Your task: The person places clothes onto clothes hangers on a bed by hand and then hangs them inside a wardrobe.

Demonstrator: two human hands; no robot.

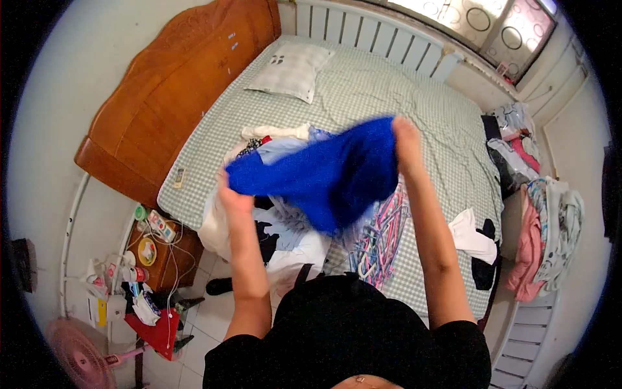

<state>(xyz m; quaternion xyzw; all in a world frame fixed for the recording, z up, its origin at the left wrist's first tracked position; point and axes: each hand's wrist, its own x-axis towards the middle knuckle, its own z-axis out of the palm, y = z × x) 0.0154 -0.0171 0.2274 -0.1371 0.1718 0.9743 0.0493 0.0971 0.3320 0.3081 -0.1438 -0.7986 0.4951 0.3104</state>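
A bright blue garment [311, 165] is stretched between my two hands above the bed, blurred by motion; its exact kind cannot be made out. My left hand [234, 200] is closed on its left end, and my right hand [407, 144] grips the upper right end. Beneath the garment lies a heap of mixed clothes [301, 249], partly hidden by it. Right of the heap, a pile of pink, blue and white hangers [382, 243] rests on the checked bedsheet [382, 84].
A pillow [291, 70] lies near the wooden headboard [175, 97]. White and black clothes [473, 236] lie at the right edge. Folded garments [547, 233] hang over a rail beyond. At left stand a cluttered bedside cabinet [184, 259] and a pink fan [81, 353].
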